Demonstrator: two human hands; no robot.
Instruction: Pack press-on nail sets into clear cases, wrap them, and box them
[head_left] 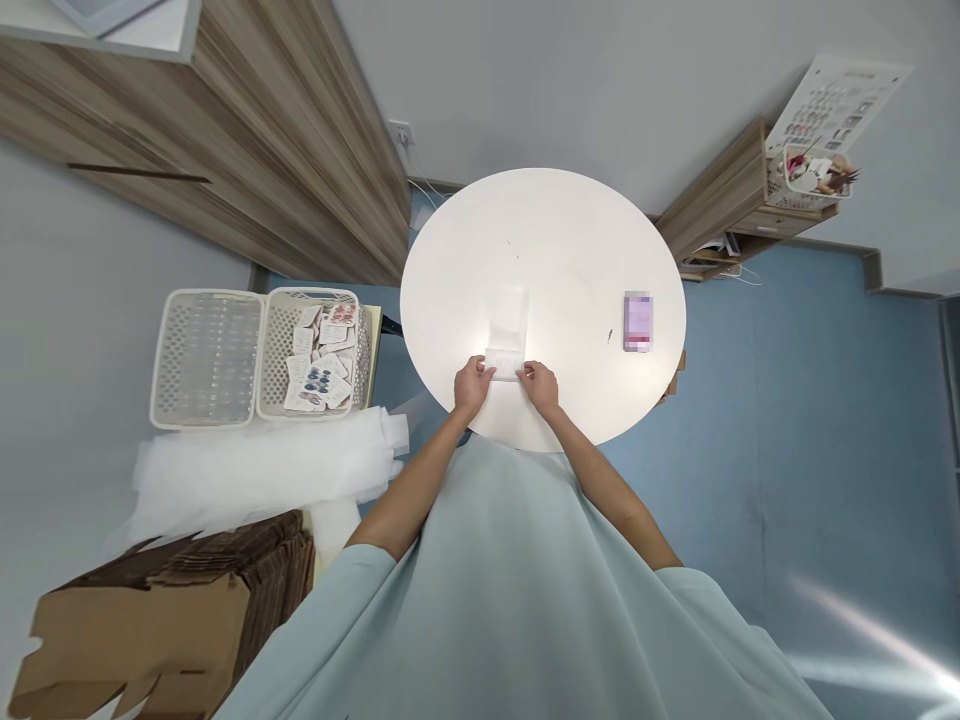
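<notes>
A small white card-like packet [504, 362] with faint print lies near the front edge of the round white table. A translucent whitish strip, apparently plastic wrap [510, 312], runs from the packet away from me across the tabletop. My left hand [472, 387] pinches the packet's left edge between thumb and fingers. At its right edge, my right hand [540, 386] is closed in a similar pinch. Whether the packet lies on the strip or is wrapped in it is too faint to tell.
On the round table [570, 220], a blurred purple-pink item [638, 322] lies to the right. Left of me are a white basket of printed cards [322, 350], a basket of clear plastic pieces [206, 358], a roll of white wrap [262, 460] and folded cardboard boxes [142, 640].
</notes>
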